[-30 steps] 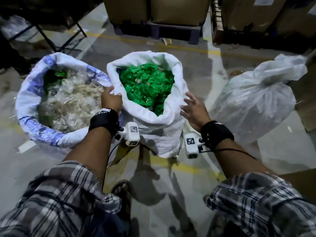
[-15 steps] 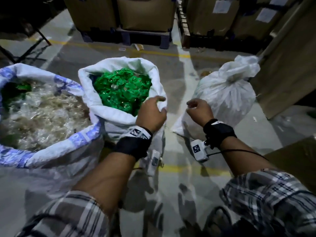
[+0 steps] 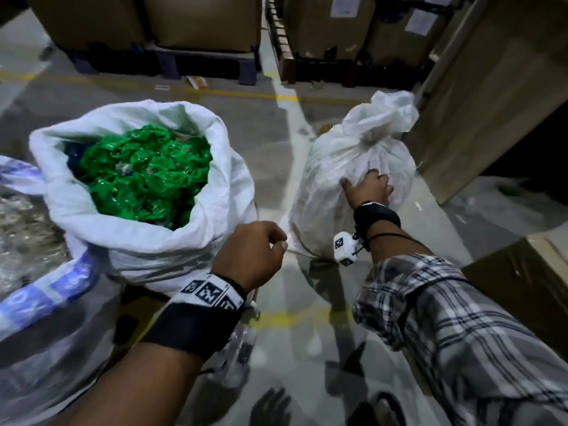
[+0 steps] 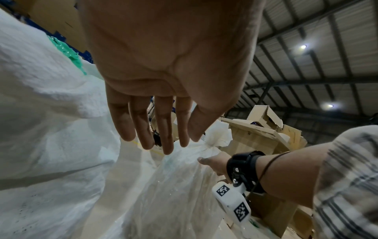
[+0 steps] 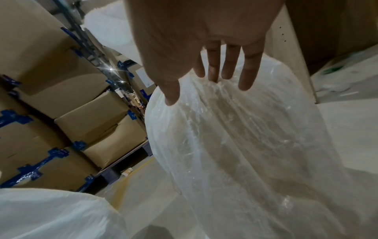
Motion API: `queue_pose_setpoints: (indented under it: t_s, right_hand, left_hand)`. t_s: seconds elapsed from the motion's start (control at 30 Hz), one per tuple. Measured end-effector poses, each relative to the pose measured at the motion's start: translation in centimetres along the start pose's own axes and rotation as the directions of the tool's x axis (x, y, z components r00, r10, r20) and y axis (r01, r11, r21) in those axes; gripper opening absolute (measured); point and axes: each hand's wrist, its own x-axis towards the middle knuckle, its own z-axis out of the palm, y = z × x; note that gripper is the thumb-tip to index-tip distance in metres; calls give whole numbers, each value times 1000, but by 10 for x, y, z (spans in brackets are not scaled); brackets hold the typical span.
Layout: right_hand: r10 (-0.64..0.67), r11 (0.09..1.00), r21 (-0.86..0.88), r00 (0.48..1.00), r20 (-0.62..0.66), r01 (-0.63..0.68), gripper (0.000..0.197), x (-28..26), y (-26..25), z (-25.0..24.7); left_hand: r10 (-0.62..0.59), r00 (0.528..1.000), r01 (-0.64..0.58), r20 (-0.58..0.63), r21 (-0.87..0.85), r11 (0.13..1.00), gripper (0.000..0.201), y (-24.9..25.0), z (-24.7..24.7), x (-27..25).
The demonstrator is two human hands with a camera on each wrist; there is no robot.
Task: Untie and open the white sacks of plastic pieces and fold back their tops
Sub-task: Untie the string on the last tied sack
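Right hand (image 3: 367, 189), fingers spread flat on the tied sack (image 3: 353, 167) right of the opened green-filled sack (image 3: 138, 179), apparently steadies it below its knot (image 3: 370, 137); left hand (image 3: 250, 252) hovers empty, fingers relaxed.

I'm seeing a white open sack (image 3: 147, 241) brimming with bright green pieces (image 3: 144, 176) — a white tied sack (image 3: 353, 167), brown boxes (image 3: 199, 20), and my sleeve (image 3: 455, 327) showing a grey-and-white plaid — black wristbands.

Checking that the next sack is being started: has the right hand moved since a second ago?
Yes. The right hand went from beside the open white sack of green plastic pieces rightward onto the tied white sack.
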Motion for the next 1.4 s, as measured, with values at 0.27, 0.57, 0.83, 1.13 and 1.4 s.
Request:
queue_pose_setpoints:
  t_s: [0.27, 0.57, 0.83, 1.13, 1.4]
  right_hand:
    - [-58, 993, -107, 998, 2, 58, 36, 16, -12, 11]
    - [-244, 969, 58, 966, 85, 240, 13, -51, 25, -47]
    - [-405, 909, 63, 841, 359, 411, 28, -198, 57, -102]
    - [-545, 782, 104, 592, 595, 615, 41, -329, 78, -129]
    - [-576, 817, 177, 775, 260, 548, 13, -312, 70, -148]
  left_hand:
    - [-23, 1000, 22, 19, 57, 998, 13, -5, -1, 6]
    - [19, 998, -21, 58, 36, 999, 14, 13, -8, -3]
    - [247, 963, -246, 108, -20, 969, 17, 59, -12, -51]
    - [282, 955, -294, -93, -155, 943, 39, 53, -10, -118]
    - [271, 955, -286, -120, -133, 949, 52, 31, -16, -132]
